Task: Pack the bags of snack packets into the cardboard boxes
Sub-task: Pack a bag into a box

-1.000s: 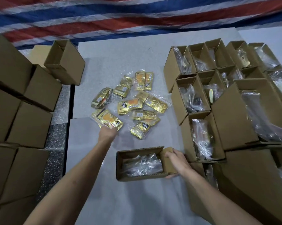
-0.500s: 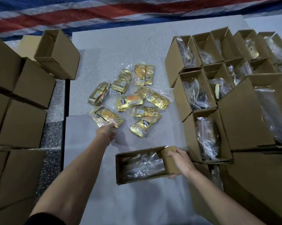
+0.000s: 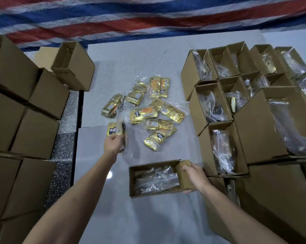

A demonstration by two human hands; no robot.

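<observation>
Lifted since half a second ago: bag of gold packets (image 3: 117, 133), now off the bench (image 3: 124, 217) and tilted upright, pinched at its lower end by left hand (image 3: 113, 144). Right hand (image 3: 192, 175) curled over right end flap of open box (image 3: 154, 178), which lies on its side, mouth upward in view (clear bag already inside). Remaining bags (image 3: 148, 113) scattered beyond both hands. Filled boxes (image 3: 222, 148) right of right hand; closed boxes (image 3: 25, 111) left of left hand.

surface: grey table (image 3: 131, 64) | on it: loose snack bags (image 3: 148, 113), open box (image 3: 155, 178), packed boxes (image 3: 219, 95)
</observation>
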